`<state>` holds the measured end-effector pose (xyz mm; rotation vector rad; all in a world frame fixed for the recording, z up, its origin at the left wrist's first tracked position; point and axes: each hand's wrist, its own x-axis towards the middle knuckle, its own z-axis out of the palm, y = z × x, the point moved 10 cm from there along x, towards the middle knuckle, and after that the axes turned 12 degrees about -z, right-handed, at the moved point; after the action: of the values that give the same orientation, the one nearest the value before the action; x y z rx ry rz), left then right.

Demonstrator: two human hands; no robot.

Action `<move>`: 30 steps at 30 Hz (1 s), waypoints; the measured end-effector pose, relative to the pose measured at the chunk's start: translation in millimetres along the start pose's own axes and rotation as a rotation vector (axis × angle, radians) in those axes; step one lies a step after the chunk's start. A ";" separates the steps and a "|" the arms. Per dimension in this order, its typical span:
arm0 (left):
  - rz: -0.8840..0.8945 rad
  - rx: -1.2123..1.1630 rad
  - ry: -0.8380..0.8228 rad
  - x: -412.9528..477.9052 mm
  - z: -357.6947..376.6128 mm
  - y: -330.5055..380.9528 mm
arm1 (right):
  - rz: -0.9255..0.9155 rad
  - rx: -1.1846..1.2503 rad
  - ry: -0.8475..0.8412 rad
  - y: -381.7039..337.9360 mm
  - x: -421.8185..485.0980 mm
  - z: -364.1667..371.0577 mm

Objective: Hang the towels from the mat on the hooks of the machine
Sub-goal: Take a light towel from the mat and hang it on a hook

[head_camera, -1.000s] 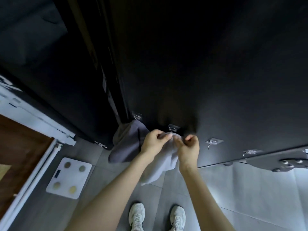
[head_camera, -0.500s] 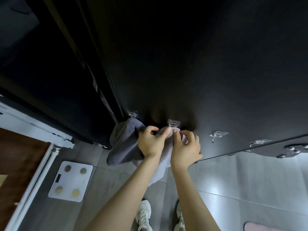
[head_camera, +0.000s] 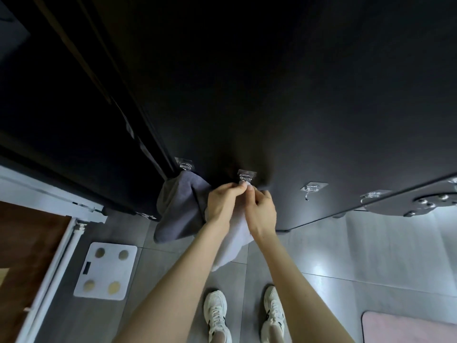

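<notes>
A: Head view — what are the hands doing?
B: I'm watching the left hand (head_camera: 223,203) and right hand (head_camera: 262,209) pinching the top of the white towel (head_camera: 232,246), close together, right at the second hook (head_camera: 246,177). The grey towel (head_camera: 178,209) is hanging beside it from the first hook (head_camera: 185,165).

Two towels (head_camera: 178,209), at least four hooks (head_camera: 312,188), two hands (head_camera: 222,204), two shoes (head_camera: 215,310), one scale (head_camera: 106,271), one mat (head_camera: 408,328)

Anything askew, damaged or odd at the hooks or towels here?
Nothing stands out. The grey towel hangs bunched from the first hook; the left hand and right hand pinch the white towel at the second hook.
</notes>
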<state>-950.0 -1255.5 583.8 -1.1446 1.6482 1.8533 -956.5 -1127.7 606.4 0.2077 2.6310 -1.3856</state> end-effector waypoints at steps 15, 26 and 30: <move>0.005 0.120 0.005 -30.3 -26.0 8.4 | -0.033 0.255 -0.017 -6.1 -25.3 -33.2; 0.410 0.520 0.152 -90.9 9.4 62.0 | 0.059 0.262 0.093 19.5 -51.2 -111.7; 0.483 0.689 0.073 -110.0 67.3 62.2 | 0.070 0.232 0.107 39.3 -70.2 -160.5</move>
<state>-953.6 -1181.5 706.3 -0.5499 2.4884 1.2714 -892.5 -976.3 678.8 0.4094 2.5122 -1.6986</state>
